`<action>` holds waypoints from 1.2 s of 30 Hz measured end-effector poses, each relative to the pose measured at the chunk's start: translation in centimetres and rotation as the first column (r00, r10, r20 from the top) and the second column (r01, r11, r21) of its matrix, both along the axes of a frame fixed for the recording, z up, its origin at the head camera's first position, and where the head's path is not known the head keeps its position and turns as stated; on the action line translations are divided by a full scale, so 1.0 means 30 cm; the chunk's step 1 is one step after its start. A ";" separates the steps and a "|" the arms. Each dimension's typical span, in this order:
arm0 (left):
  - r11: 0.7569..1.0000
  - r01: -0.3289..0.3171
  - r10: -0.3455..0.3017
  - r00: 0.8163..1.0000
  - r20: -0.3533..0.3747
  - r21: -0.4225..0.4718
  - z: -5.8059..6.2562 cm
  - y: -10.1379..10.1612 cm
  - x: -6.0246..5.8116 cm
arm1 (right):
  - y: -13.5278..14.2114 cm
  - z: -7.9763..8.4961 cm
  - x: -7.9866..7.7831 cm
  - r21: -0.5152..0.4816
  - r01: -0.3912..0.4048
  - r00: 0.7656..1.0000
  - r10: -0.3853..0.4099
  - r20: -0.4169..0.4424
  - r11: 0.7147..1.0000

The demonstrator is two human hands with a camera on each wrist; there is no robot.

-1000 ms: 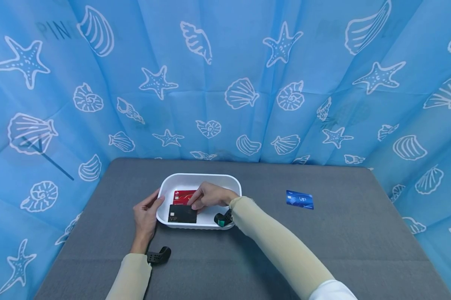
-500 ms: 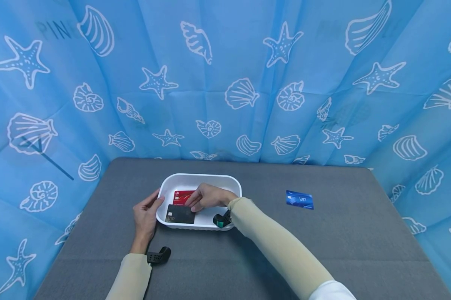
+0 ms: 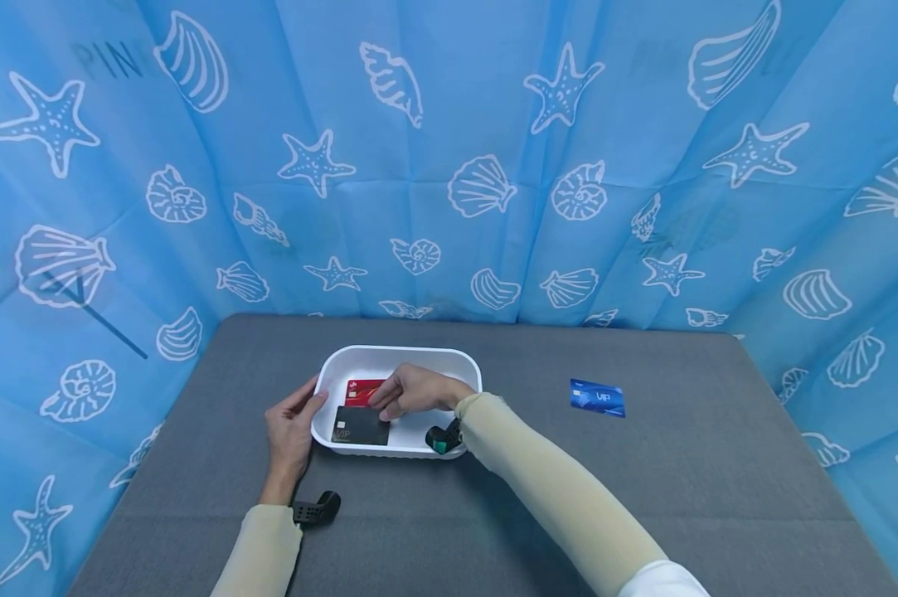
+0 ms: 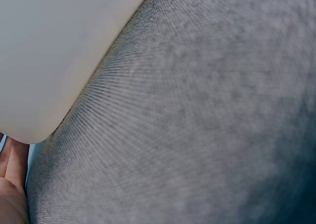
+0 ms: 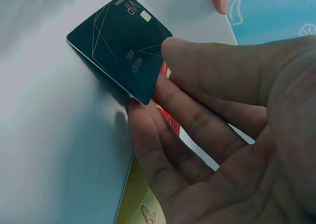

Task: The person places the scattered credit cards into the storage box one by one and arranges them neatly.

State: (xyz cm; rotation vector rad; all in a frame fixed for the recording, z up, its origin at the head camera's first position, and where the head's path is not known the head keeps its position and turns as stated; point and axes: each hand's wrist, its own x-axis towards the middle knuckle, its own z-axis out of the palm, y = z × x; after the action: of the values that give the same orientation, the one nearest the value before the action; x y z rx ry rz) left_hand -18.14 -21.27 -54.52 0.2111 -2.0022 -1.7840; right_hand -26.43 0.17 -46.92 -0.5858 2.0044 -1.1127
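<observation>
A white plastic basin (image 3: 434, 356) with rounded corners stands on the grey table. My left hand (image 3: 290, 431) holds its left end, thumb at the rim and fingers against the outer wall; those fingers (image 4: 12, 167) show in the left wrist view. Inside the basin, my right hand (image 3: 419, 390) pinches a black VIP card (image 5: 116, 46) by its edge, thumb on top and fingers beneath. The card tilts over the basin floor. Behind it lies a red card (image 3: 362, 391), partly covered by the right hand. A yellow card (image 5: 140, 197) shows beneath the right hand in the right wrist view.
A blue VIP card (image 3: 597, 398) lies on the grey table (image 3: 680, 481), to the right of the basin. Behind the table hangs a blue curtain (image 3: 449, 232) with white shells and starfish.
In my right hand's grip, the black card has shifted slightly left and toward me, and its tilt has changed a little. My left hand and the basin stay in place.
</observation>
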 end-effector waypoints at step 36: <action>1.000 -0.002 0.002 1.000 0.002 -0.011 0.002 0.002 0.001 | -0.008 0.000 0.001 -0.013 -0.050 0.999 0.050 0.020 0.999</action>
State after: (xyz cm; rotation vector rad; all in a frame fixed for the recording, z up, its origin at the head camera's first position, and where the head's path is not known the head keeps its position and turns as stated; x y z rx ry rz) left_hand -18.11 -21.21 -54.44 0.2106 -2.0121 -1.7715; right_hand -26.40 -0.07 -46.93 -0.6254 1.9563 -1.0983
